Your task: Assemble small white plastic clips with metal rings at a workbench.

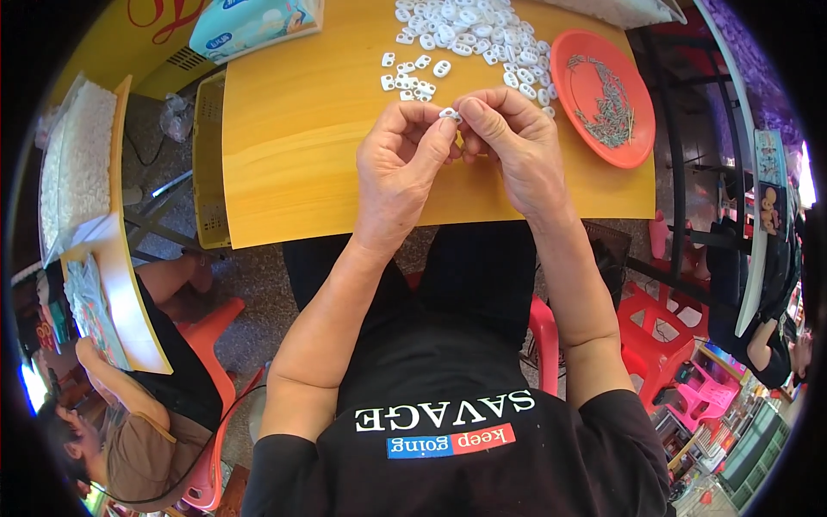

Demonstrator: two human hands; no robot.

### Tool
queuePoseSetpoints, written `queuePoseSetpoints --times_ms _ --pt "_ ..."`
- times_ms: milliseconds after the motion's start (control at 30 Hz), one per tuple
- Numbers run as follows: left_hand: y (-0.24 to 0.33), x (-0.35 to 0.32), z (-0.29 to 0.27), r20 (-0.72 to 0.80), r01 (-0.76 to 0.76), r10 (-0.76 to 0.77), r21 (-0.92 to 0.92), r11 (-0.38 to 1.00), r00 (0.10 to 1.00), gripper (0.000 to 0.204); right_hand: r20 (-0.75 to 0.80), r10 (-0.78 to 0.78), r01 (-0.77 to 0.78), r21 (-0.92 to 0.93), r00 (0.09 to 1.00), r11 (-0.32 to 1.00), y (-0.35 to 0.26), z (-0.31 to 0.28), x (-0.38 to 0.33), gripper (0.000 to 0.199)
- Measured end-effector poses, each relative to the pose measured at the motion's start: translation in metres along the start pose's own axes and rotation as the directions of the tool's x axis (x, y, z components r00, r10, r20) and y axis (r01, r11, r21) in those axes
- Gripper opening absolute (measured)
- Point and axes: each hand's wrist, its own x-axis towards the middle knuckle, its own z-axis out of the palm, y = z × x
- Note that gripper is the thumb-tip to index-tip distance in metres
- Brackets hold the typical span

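Above the table's near half, my two hands meet at a small white two-holed plastic piece (pixel 449 114). My left hand (pixel 394 168) pinches it between thumb and forefinger. My right hand (pixel 519 153) is closed on its right end, thumb against forefinger; whether a metal part is also in those fingers is hidden. Just beyond my hands lies a loose group of similar white pieces (pixel 405 82), and behind it a large heap of them (pixel 465 26). To the right, a red plate (pixel 564 65) holds many small thin metal parts (pixel 616 108).
The yellow wooden table (pixel 293 146) carries a tissue pack (pixel 254 26) at far left and a clear bag (pixel 633 10) at far right. A yellow crate (pixel 209 164) stands by its left edge. Another person (pixel 146 439) sits at left; red stools (pixel 659 336) are at right.
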Motion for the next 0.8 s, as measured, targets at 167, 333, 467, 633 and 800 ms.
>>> queuePoseSetpoints --times_ms 167,333,467,633,800 --pt "0.0010 -0.0006 -0.0007 -0.004 -0.001 0.001 0.015 1.000 1.000 0.009 -0.004 -0.003 0.002 -0.056 1.000 0.998 -0.0008 0.0011 -0.0007 0.021" --pt "0.0007 -0.0009 0.0011 -0.011 0.002 -0.002 0.008 1.000 1.000 0.010 0.010 -0.025 0.027 -0.127 1.000 0.992 -0.0003 -0.0007 -0.0010 0.021" --pt "0.0008 -0.0009 0.0003 -0.010 -0.006 0.006 0.016 1.000 1.000 0.009 -0.010 -0.017 0.016 -0.108 1.000 0.994 -0.0013 0.0022 -0.0019 0.021" --pt "0.0006 -0.0006 0.0000 0.000 -0.002 0.002 -0.003 1.000 1.000 0.009 -0.004 -0.021 0.021 -0.099 1.000 0.995 0.0012 0.0010 -0.0013 0.022" --pt "0.0001 -0.0010 -0.0011 -0.008 0.001 -0.001 0.042 0.999 1.000 0.010 -0.005 -0.059 0.057 -0.200 0.998 0.978 -0.0015 0.0030 -0.0023 0.022"
